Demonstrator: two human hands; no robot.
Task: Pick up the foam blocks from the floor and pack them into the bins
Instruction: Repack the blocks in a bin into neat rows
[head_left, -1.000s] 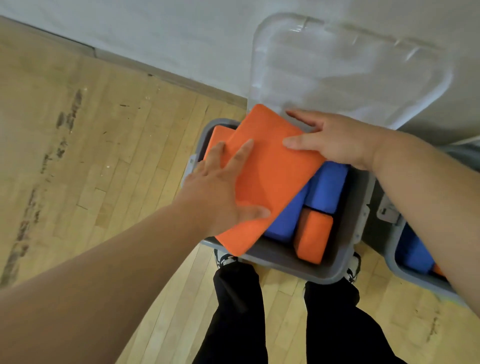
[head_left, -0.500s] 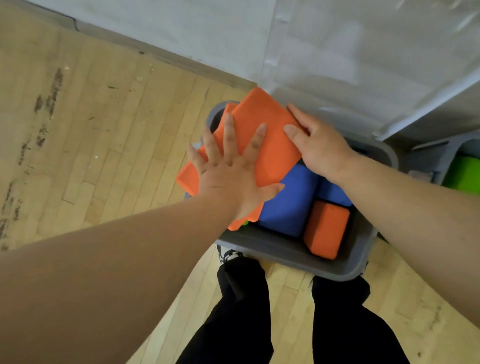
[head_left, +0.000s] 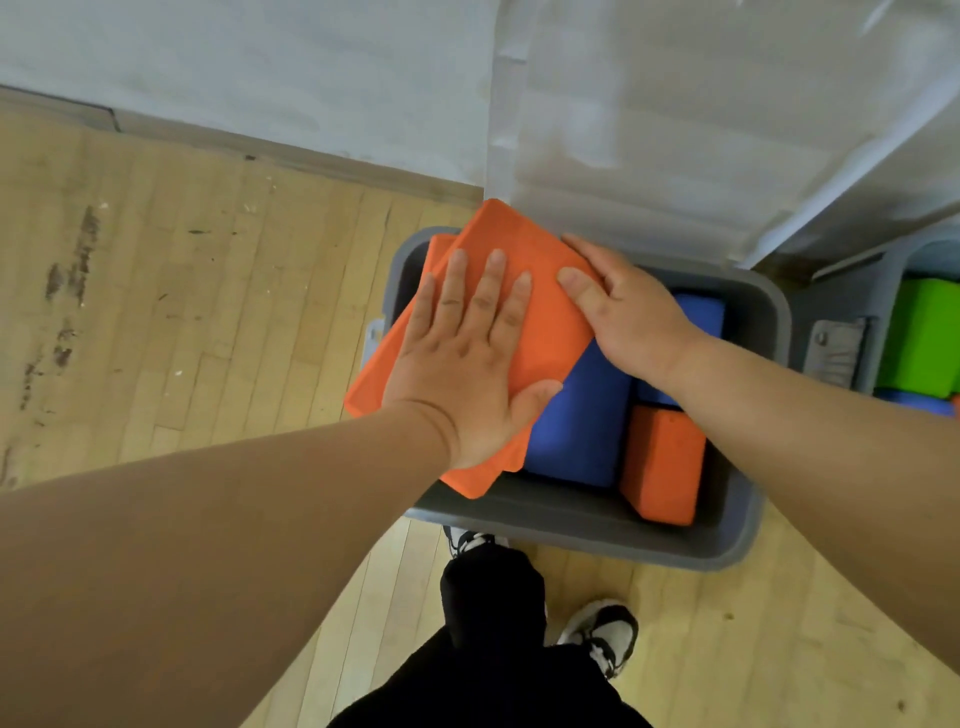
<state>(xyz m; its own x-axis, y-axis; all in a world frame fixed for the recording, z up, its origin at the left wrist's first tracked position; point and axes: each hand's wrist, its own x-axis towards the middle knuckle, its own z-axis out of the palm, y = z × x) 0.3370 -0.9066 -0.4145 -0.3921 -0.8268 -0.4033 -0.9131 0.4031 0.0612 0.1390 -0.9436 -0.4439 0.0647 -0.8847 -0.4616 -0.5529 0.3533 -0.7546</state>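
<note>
A flat orange foam block (head_left: 550, 332) lies tilted across the left side of a grey bin (head_left: 571, 535), its left edge sticking out over the rim. My left hand (head_left: 467, 358) presses flat on top of it with fingers straight. At the block's right edge my right hand (head_left: 623, 312) holds on, thumb on top and fingers at the far side. Another orange block (head_left: 439, 249) peeks out beneath. Inside the bin sit blue blocks (head_left: 576, 431) and a smaller orange block (head_left: 665, 462).
The bin's clear lid (head_left: 675, 130) stands open against the grey wall. A second grey bin (head_left: 852, 312) at the right holds a green block (head_left: 919, 332). My legs and shoes (head_left: 602, 634) stand just in front of the bin on the wooden floor.
The orange block has slid left and down onto the bin. My left hand moved up to its middle and now lies flat; my right hand shifted to its right edge.
</note>
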